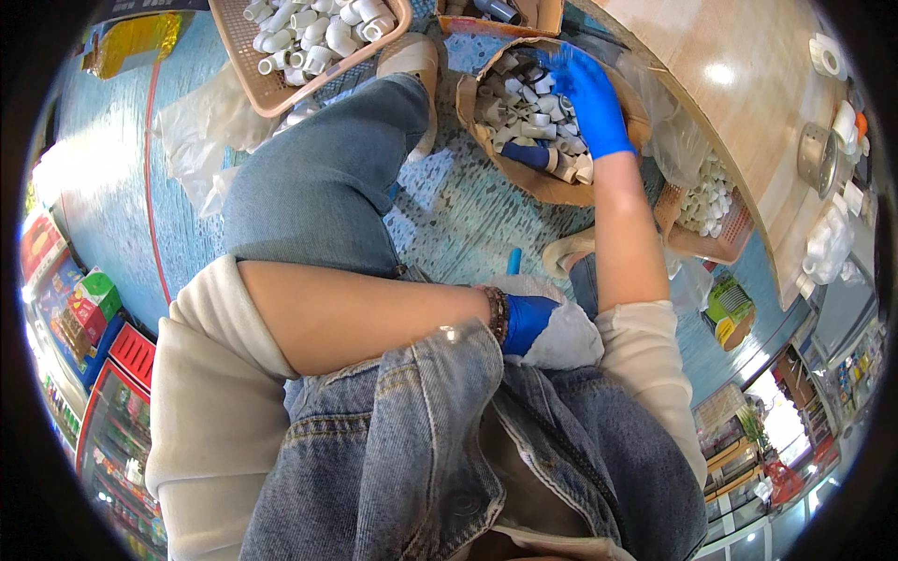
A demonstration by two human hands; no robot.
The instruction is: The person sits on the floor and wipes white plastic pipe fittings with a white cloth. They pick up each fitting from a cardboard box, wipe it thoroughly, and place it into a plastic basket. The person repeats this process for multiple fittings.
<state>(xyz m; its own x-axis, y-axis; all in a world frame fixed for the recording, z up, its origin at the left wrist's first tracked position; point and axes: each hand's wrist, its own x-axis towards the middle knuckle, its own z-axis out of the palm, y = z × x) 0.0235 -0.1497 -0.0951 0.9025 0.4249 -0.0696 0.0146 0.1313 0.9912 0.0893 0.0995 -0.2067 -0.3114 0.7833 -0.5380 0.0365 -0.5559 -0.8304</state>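
My right hand [589, 101], in a blue glove, reaches over the far right side of a round-edged cardboard box [524, 184]. The box holds many white and grey plastic pipe fittings [541, 120] and a dark blue piece [526, 155]. The fingertips are smeared by motion, so I cannot tell whether they grip a fitting. My left hand [529, 321], also gloved in blue with a beaded bracelet at the wrist, is low over my lap. It is closed on a white cloth [567, 338], which hides most of the fingers. A short blue rod [514, 261] sticks up just beyond it.
A pink plastic basket [273, 97] of white elbow fittings stands at the far left. Right of the box are clear plastic bags [675, 140] and another basket [708, 245] of small white fittings. A wooden tabletop [716, 112] curves along the right. My legs flank the work area.
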